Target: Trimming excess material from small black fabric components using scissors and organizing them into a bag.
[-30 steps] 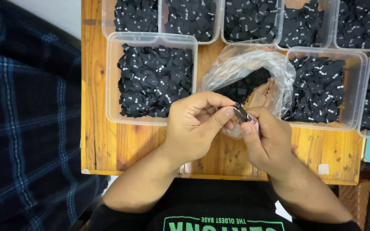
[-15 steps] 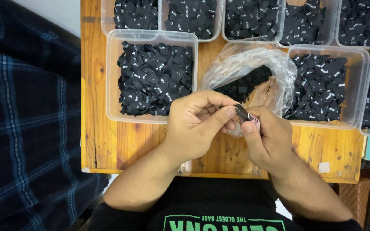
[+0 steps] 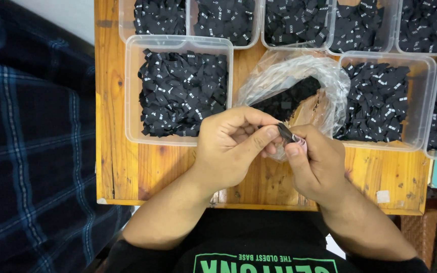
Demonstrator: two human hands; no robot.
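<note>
Almost nothing has moved since the earlier frames: both hands sit in the same spot over the front of the desk (image 3: 127,167), pinch unchanged, bag and tubs where they were.

Left hand (image 3: 228,146): fingers curled, thumb pressed forward onto a small black label (image 3: 285,132). Right hand (image 3: 319,164): thumb and forefinger closed on the same label from the other side. So the label is held between both hands, off the desk, just in front of the clear plastic bag (image 3: 294,86). Something pinkish shows at the right thumb tip; can't tell what it is.

Progress, judged from how things lie:
- Bag is open and has a modest heap of black labels inside, so there is unsorted stock left.
- Near-left tub (image 3: 178,91) is well filled with black labels with white print.
- Near-right tub (image 3: 380,101) similarly filled, and the back row of tubs (image 3: 228,20) also looks full-ish.
- One label in hand, not yet placed in any tub.

Read: well into it, with the remainder of the bag to go. How deep the bag's heap runs can't be seen through the crumpled plastic.

Checked dark-blue cloth (image 3: 31,141) lies left of the desk, not involved.
</note>
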